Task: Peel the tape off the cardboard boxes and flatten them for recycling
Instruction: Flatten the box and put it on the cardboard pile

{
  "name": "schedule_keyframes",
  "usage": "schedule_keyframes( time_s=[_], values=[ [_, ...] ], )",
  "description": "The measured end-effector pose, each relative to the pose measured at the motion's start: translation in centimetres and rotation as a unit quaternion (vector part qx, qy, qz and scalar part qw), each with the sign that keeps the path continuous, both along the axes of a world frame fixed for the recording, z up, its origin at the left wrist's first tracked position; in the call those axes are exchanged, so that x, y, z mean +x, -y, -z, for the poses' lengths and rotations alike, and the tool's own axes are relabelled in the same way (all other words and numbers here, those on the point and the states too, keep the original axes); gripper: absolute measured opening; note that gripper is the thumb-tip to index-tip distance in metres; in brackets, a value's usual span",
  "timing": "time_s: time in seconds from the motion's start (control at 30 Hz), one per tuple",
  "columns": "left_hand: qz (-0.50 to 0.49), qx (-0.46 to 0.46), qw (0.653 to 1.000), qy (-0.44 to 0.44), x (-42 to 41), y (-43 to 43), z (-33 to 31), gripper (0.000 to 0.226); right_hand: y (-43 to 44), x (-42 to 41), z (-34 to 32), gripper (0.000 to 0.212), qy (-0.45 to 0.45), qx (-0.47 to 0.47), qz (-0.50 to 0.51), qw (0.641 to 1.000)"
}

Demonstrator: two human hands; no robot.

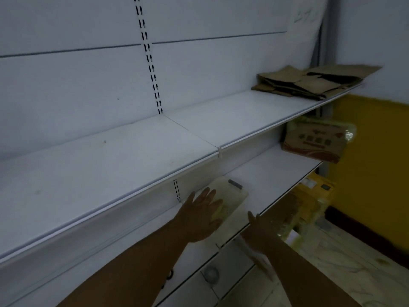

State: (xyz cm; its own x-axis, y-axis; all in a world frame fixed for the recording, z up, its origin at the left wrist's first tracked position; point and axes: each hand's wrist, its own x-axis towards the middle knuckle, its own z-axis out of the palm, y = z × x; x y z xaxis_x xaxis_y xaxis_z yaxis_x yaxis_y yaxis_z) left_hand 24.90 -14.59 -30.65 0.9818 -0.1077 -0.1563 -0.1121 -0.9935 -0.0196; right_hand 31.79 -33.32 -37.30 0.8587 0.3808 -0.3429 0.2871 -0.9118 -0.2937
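Note:
A stack of flattened brown cardboard lies at the far right end of the upper white shelf. On the lower shelf stands a printed cardboard box at the right. My left hand reaches under the upper shelf with fingers spread, resting on or just over a pale flat cutting-board-like slab. My right hand is at the lower shelf's front edge, fingers loosely bent; whether it holds anything is blurred.
A yellow package and wrapped goods sit below the lower shelf at the right. A slotted upright runs up the white back panel. Tiled floor and a yellow wall lie to the right.

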Motion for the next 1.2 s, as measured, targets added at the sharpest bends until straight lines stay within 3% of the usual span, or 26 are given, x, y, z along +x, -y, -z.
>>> schedule_keyframes(
  time_s=[0.1,0.23,0.33,0.4,0.57,0.7,0.93,1.0,1.1,1.2],
  values=[
    [0.045,-0.058,0.997,-0.007,-0.8,2.9,-2.9,0.06,2.9,-0.9,-3.6,0.081,0.065,-0.005,0.004,0.998],
    [0.14,-0.154,0.975,0.072,-2.8,7.4,-9.2,0.058,6.4,-2.3,-10.3,0.073,0.155,-0.032,0.012,0.987],
    [0.171,-0.148,0.961,0.16,-4.6,7.8,-16.0,0.057,6.6,-2.7,-16.4,0.066,0.218,-0.007,0.02,0.976],
    [0.163,-0.094,0.96,0.208,-5.8,5.5,-20.6,0.057,5.0,-3.1,-20.7,0.061,0.267,0.025,0.022,0.963],
    [0.028,0.012,0.962,0.271,-12.1,-4.9,-29.6,0.054,-6.0,-7.1,-28.8,0.06,0.271,0.077,-0.075,0.956],
    [-0.149,-0.056,0.95,0.27,-20.3,-13.6,-33.2,0.047,-16.5,-12.3,-30.9,0.06,0.265,0.119,-0.223,0.93],
    [-0.339,-0.161,0.861,0.344,-33.7,-24.2,-31.9,0.027,-28.5,-21.9,-32.7,0.058,0.216,0.233,-0.387,0.866],
    [-0.37,-0.195,0.859,0.295,-36.1,-25.0,-29.7,0.033,-30.8,-23.9,-33.6,0.057,0.179,0.277,-0.415,0.848],
    [-0.37,-0.162,0.888,0.222,-38.1,-25.0,-27.1,0.072,-33.5,-26.1,-34.0,0.062,0.123,0.277,-0.453,0.838],
    [-0.378,-0.151,0.889,0.21,-38.7,-24.8,-25.7,0.08,-34.8,-27.2,-33.4,0.064,0.098,0.261,-0.457,0.845]
  ],
)
